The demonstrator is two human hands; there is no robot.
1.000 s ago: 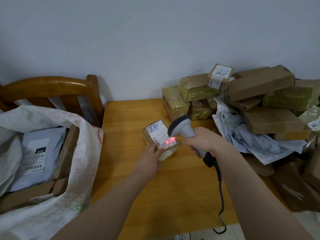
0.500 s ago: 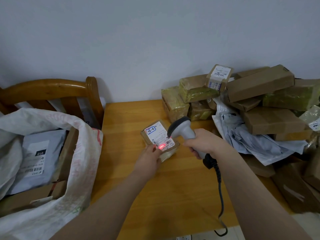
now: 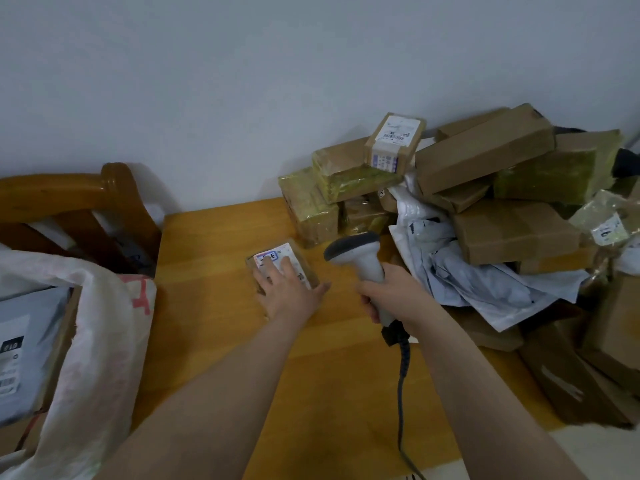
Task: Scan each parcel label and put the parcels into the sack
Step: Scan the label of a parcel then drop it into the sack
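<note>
A small brown parcel (image 3: 305, 269), glossy with tape and bearing a white label, is lying on the table (image 3: 214, 306). The left hand (image 3: 289, 292) is pressing it with straight, spread fingers. At its 3 o'clock the right hand (image 3: 391, 292) is gripping the scanner (image 3: 356, 252).

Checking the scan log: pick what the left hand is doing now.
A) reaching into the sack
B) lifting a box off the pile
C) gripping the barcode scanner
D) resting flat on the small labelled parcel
D: the left hand lies with fingers spread on the small labelled parcel on the table; the right hand grips the barcode scanner.
</note>
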